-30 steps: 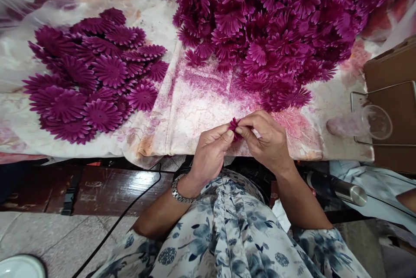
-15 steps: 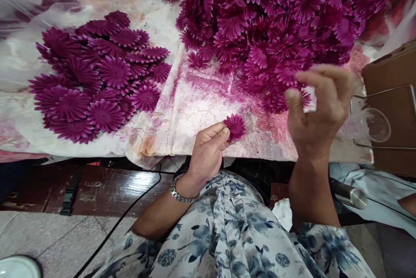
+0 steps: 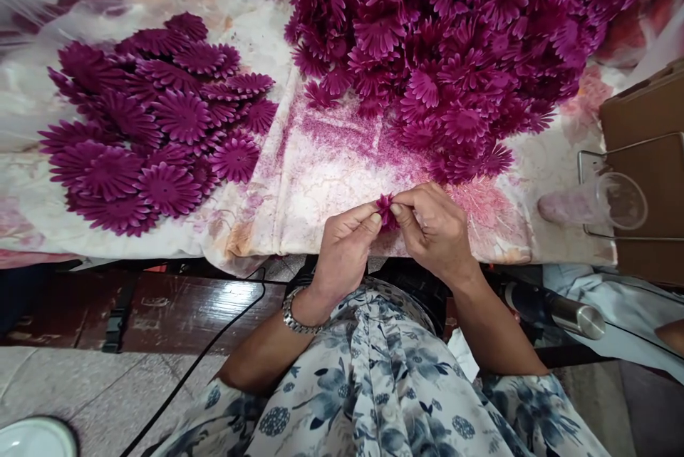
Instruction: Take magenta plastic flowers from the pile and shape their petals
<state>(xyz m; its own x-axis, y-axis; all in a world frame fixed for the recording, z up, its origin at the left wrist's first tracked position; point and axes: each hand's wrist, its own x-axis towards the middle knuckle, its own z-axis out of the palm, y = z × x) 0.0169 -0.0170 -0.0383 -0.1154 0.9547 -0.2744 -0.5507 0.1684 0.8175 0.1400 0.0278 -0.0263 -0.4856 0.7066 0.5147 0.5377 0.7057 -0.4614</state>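
Fingers [image 3: 374,224] of the left hand [image 3: 342,250] and right hand [image 3: 443,232] were pinched onto opposite edges of a fringed magenta flower [image 3: 387,214], bunched between them over the near edge of the pale cloth [image 3: 320,211], which was speckled with magenta. Beyond, I saw a dense heap [image 3: 454,43] of similar notched flowers; leftward, broader, flatter ones overlapped in a lower pile [image 3: 182,118]. Rightward, a clear, round-rimmed cup [image 3: 577,202] stood near a brown cardboard box [image 3: 646,111].
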